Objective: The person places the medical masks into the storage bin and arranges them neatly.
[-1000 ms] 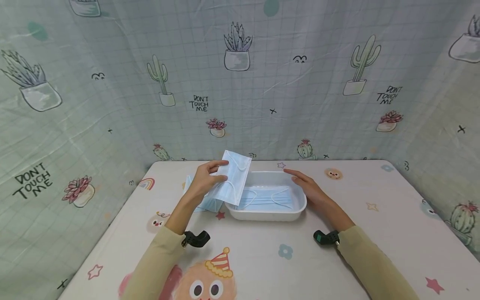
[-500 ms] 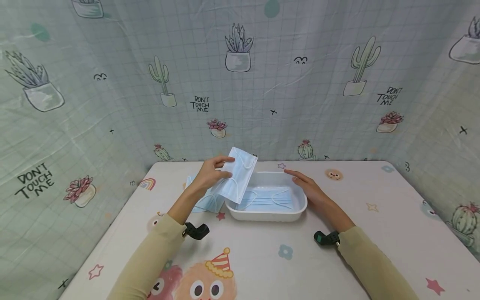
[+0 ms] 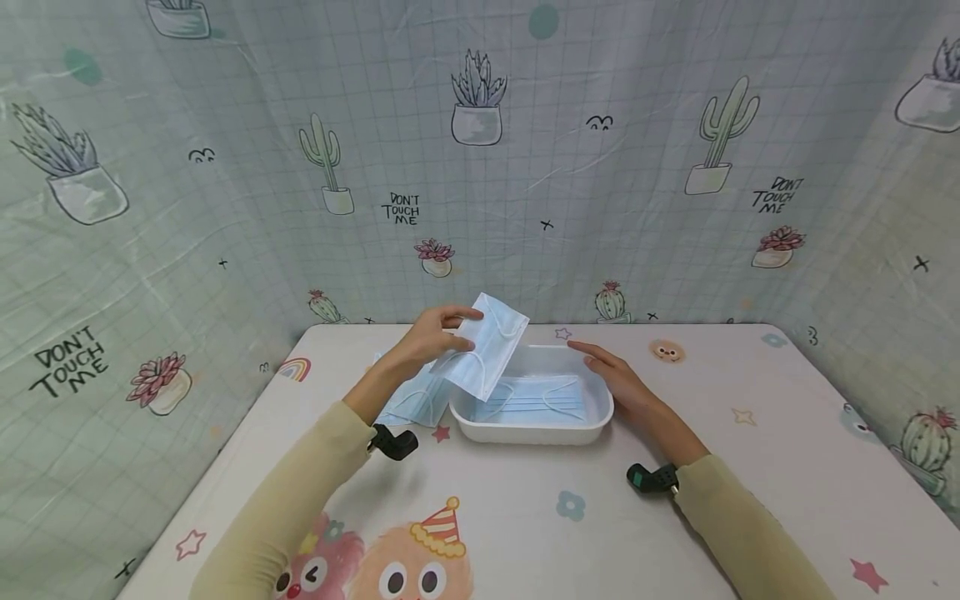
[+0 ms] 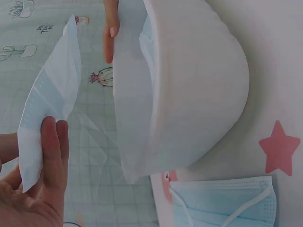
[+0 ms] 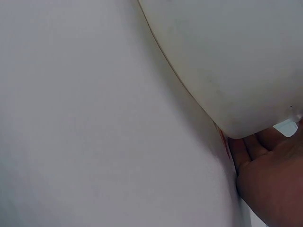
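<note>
White and printed with stars, flowers and cartoon faces, the table [image 3: 510, 487] is bordered in the head view by pale green cloth [image 3: 547, 179] with a grid and potted-plant pattern, hung at the back and both sides. A face mask [image 3: 491, 346] is pinched between thumb and fingers of the left hand [image 3: 426, 342] and held tilted above the left end of a tray [image 3: 531, 434]. A second mask [image 3: 536, 398] is laid inside the tray; blue mask material [image 3: 416, 402] is laid on the table just left of it.

In the left wrist view, the held mask is shown nearly edge-on, clear of the tray; a red star [image 4: 279, 148] is printed on the tabletop.

In the right wrist view, the right hand [image 5: 274, 182] is set against the tray's wall, fingers extended, not gripping.
</note>
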Tool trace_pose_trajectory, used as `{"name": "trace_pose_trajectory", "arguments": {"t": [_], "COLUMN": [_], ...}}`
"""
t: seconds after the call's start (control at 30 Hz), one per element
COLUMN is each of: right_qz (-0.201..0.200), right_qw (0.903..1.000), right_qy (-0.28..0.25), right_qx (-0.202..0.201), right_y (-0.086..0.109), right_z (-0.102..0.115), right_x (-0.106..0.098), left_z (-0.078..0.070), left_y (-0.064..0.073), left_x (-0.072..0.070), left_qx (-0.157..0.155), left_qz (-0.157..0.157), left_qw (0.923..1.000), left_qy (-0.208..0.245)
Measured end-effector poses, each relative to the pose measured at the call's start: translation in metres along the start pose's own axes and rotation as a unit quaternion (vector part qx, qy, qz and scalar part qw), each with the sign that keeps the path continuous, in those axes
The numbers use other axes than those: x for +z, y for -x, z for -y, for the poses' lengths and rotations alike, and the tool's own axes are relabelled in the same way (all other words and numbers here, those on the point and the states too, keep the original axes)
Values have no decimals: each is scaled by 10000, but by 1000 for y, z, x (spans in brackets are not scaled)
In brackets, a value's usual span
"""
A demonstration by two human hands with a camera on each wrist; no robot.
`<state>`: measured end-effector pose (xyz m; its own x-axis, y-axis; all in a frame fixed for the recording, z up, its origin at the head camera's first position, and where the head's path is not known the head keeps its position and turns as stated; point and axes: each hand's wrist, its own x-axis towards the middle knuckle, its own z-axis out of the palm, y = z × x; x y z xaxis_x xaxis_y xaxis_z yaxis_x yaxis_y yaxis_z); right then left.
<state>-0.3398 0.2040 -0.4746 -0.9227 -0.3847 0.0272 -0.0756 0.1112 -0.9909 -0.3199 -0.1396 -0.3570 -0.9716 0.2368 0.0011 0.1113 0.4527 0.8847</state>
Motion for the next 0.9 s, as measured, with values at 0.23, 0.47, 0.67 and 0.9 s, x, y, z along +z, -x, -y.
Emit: {"name": "trace_pose_trajectory", "arguments": {"t": [0.23, 0.47, 0.67, 0.9], "right_qz": [-12, -19, -14, 14], "right_qw": [9999, 9999, 10000, 10000], "right_qy": [-152, -110, -94, -16], "right_qx": [-4, -13, -10, -52], "right_y": [1, 2, 0, 0], "right_z": [0, 1, 2, 1], "right_x": [0, 0, 1, 0], "left_z": [-8, -18, -30, -41], "left_y": [-10, -22, -27, -38], "left_x": [2, 2, 3, 7], "left_qx": [-24, 171, 383, 490], "left_qz": [344, 734, 1097, 1619], "left_qw": [9992, 9954, 9885, 9768], "left_qy": [-197, -597, -970, -1318]}}
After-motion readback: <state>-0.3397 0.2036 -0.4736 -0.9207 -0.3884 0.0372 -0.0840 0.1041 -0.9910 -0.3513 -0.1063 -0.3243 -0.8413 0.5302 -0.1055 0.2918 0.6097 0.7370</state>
